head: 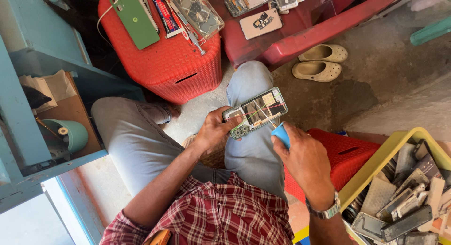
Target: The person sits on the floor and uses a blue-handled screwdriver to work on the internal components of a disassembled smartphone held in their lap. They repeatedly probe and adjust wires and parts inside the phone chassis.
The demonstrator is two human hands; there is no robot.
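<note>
So the person is sitting with knees up, and an opened-up phone (255, 112) with its back cover off rests on the right knee of their pale jeans. The left hand (213, 130) is wrapped around the camera end of the phone, fingers closed on its edge, thumb on top near the two round lenses. You can see the insides: boards, a few thin coloured wires, a yellowish patch.

The right hand (303, 155) is closed around a blue-handled tool (282, 133) (looks like a small screwdriver, but the tip is too thin to be sure), and the shaft runs up across the middle of the phone's guts. There's a metal wristwatch (325, 210) on that wrist.

Around them: a red plastic stool (174, 61) up ahead with a green phone back (135, 18), a tube of something and a clear case with small parts lying on top. Next to it a low red table (300, 31) carries more stripped phones and a white back panel (260, 23). A pair of beige clogs (319, 61) sits on the concrete floor just beside it.

Bottom right there's a yellow crate (376, 165) stuffed with old phone frames and screens, touching another red stool (343, 153) right by the right hand. On the left, a light blue shelf (28, 108) holds a teal cup and some papers.
</note>
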